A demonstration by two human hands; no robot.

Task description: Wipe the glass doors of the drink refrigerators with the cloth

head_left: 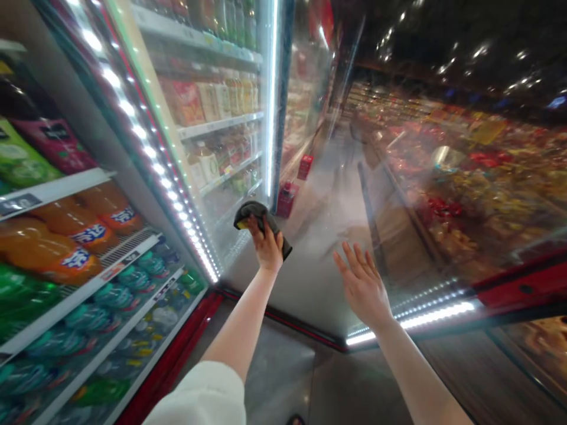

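My left hand (268, 247) presses a folded dark grey cloth (253, 213) with a yellow patch against the glass door (305, 260). Its fingers lie over the cloth. To the right, my right hand (364, 288) has its fingers spread, with nothing in it. It is at or close to the same glass; whether it touches cannot be made out. A faint reflection of the fingers shows in the pane.
On the left, an open cooler holds orange bottles (75, 254) and teal-capped bottles on shelves (84, 289). A lit strip (155, 156) runs along its edge. Red boxes (287, 199) and heaped packaged goods (482, 171) show through or in the glass. A grey tiled floor (283, 366) lies below.
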